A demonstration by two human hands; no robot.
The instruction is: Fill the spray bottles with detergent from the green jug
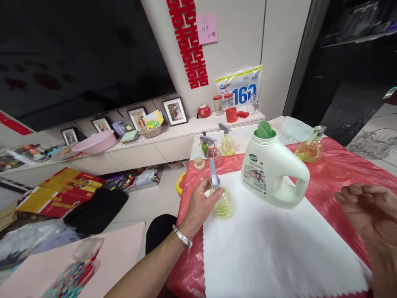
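Note:
My left hand (200, 205) grips a small clear spray bottle (221, 203) with yellowish liquid and a grey trigger head, standing on the white cloth (279, 248). Just right of it stands a large white detergent jug (271, 169) with a green cap and a side handle. My right hand (369, 211) hovers at the right edge above the red table cover (341, 169), fingers loosely curled, holding nothing. A silver bracelet sits on my left wrist.
Three more spray bottles stand at the table's far side: a pink one (212, 151), a yellow one (227, 140), an amber one (310, 148). A small round lid (199, 162) lies nearby. Behind are a TV, a low shelf with photo frames, a pink basin (96, 142) and floor clutter.

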